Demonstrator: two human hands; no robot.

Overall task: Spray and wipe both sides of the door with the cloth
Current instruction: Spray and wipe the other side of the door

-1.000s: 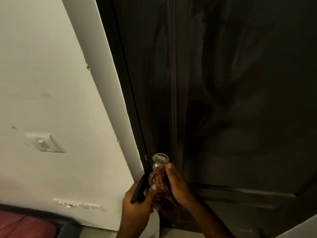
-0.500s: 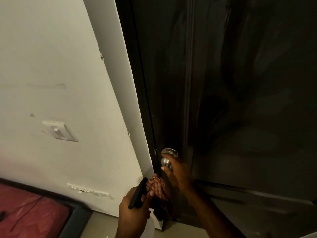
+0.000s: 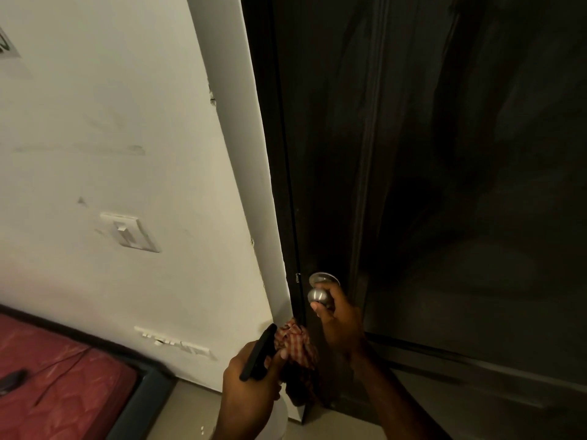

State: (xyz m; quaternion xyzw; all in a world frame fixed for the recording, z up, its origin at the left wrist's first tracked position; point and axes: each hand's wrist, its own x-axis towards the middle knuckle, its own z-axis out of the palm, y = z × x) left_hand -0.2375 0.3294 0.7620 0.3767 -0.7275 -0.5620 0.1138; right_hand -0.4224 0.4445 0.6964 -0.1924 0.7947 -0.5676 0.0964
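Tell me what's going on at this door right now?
A person stands at a dark door. Their right hand grips the round metal knob. Their left hand holds a black-triggered spray bottle together with a red checked cloth bunched beside it. No wiping is underway at this moment.

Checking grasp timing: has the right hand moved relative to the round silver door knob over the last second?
Yes. The right hand moved up from below the round silver door knob and now wraps it.

The spray bottle (image 3: 276,417) body is mostly hidden beneath the left hand (image 3: 251,379).
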